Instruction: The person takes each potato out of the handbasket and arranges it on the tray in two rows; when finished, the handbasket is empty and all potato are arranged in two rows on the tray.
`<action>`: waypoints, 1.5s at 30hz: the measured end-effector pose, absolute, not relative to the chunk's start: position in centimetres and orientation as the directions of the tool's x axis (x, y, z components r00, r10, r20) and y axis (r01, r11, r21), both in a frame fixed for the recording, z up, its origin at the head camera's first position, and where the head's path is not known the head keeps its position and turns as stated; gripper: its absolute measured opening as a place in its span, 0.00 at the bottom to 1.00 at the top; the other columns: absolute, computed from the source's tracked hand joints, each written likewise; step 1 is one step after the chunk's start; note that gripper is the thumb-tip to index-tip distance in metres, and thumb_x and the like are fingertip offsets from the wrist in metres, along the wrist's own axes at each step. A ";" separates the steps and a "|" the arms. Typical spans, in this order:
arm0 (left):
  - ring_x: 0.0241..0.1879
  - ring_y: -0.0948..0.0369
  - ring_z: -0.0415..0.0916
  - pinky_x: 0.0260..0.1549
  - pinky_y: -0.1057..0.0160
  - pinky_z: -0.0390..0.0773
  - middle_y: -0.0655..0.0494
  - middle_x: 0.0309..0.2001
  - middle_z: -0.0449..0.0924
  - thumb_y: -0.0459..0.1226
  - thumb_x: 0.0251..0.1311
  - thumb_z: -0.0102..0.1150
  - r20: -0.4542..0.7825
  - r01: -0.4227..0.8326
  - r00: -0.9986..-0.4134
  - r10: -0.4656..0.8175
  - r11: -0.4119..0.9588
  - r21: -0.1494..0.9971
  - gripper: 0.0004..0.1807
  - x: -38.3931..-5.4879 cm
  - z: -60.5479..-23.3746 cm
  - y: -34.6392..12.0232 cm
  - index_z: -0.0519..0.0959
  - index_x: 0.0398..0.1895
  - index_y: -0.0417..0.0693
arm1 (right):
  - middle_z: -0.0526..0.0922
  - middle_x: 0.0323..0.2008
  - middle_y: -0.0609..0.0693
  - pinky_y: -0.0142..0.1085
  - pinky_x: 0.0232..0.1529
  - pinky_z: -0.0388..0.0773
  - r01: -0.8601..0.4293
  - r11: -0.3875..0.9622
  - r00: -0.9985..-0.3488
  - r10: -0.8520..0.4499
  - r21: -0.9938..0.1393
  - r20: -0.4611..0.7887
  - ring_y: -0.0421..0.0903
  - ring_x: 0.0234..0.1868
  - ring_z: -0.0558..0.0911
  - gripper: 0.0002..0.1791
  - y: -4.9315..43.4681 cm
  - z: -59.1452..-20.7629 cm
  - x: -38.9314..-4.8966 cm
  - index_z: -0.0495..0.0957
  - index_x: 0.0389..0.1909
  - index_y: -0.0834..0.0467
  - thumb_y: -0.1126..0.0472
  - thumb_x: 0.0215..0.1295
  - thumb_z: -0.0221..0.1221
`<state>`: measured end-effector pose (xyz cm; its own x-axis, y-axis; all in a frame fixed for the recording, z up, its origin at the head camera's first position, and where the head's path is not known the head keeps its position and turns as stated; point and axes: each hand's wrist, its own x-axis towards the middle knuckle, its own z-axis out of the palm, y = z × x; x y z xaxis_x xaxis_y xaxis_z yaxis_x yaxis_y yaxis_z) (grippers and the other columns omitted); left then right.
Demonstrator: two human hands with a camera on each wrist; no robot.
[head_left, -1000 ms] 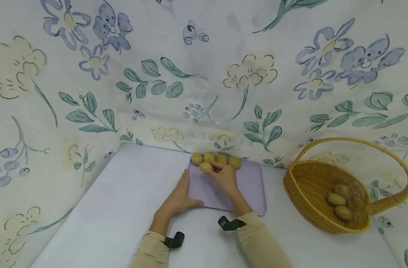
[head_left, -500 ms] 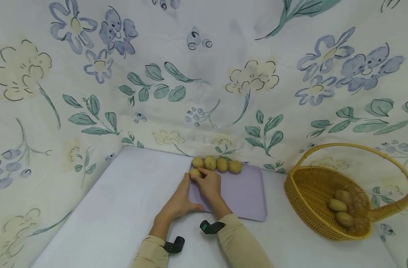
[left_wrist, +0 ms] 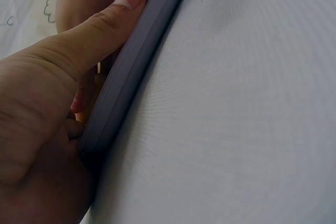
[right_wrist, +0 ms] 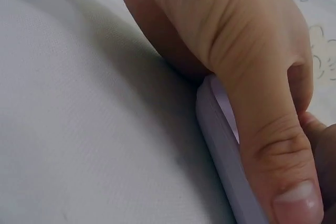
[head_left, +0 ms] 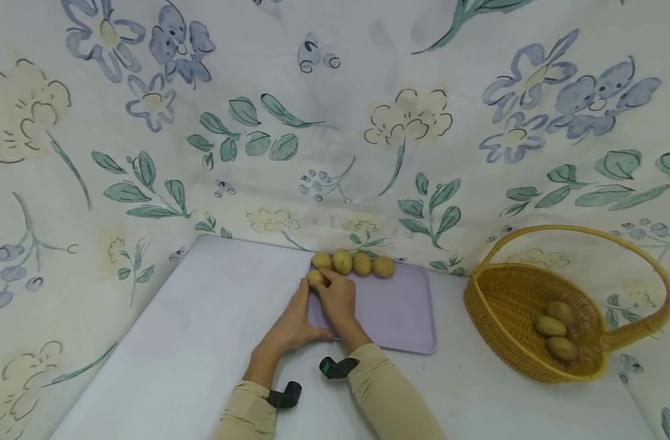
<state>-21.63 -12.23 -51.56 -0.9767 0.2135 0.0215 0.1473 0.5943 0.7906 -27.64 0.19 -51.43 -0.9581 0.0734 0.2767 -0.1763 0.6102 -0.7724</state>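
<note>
A lavender tray (head_left: 392, 308) lies on the white table. Along its back edge several potatoes (head_left: 362, 264) form a row. With thumb and fingers, my right hand (head_left: 340, 299) pinches another potato (head_left: 315, 276) at the left edge, just in front of the row's leftmost one; my fingers partly cover it. My left hand (head_left: 293, 321) brackets the tray's near left corner, fingers stretched along the left side. In the left wrist view its thumb (left_wrist: 100, 32) rests straight along the tray's rim (left_wrist: 131, 56). The right wrist view is mostly filled by the left hand (right_wrist: 247, 61).
A wicker basket (head_left: 494, 330) with a tall handle stands to the right of the tray and holds 3 potatoes (head_left: 560, 330). A floral cloth (head_left: 335, 146) hangs behind the table (head_left: 192, 342). Both wrists wear black camera mounts (head_left: 285, 396).
The right hand has carried its potato left, from in front of the row's middle to the tray's left edge. The left hand has stayed at the corner.
</note>
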 end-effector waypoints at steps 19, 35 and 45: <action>0.82 0.43 0.36 0.81 0.46 0.45 0.34 0.82 0.32 0.51 0.40 0.84 0.007 0.143 -0.975 0.221 0.609 0.780 0.79 -21.5 -51.8 -12.2 0.33 0.80 0.31 | 0.84 0.61 0.49 0.43 0.67 0.78 -0.325 0.688 -0.939 -0.156 -0.649 0.305 0.50 0.64 0.81 0.31 2.5 -51.2 -27.5 0.81 0.63 0.54 0.49 0.59 0.71; 0.83 0.44 0.35 0.81 0.45 0.45 0.37 0.83 0.32 0.53 0.40 0.83 -0.035 0.102 -0.979 0.203 0.626 0.773 0.79 -21.5 -51.5 -12.5 0.33 0.81 0.35 | 0.87 0.57 0.49 0.43 0.62 0.83 -0.097 0.451 -0.979 -0.202 -0.887 0.004 0.52 0.62 0.84 0.25 10.3 -47.7 -28.1 0.85 0.57 0.53 0.55 0.57 0.75; 0.83 0.45 0.34 0.82 0.46 0.43 0.38 0.83 0.31 0.52 0.41 0.83 -0.044 0.096 -0.979 0.201 0.633 0.768 0.78 -21.5 -51.5 -12.3 0.33 0.81 0.35 | 0.83 0.61 0.58 0.36 0.60 0.83 -0.180 0.326 -0.923 -0.382 -0.928 0.045 0.60 0.65 0.80 0.26 16.2 -45.4 -27.8 0.81 0.61 0.62 0.66 0.60 0.71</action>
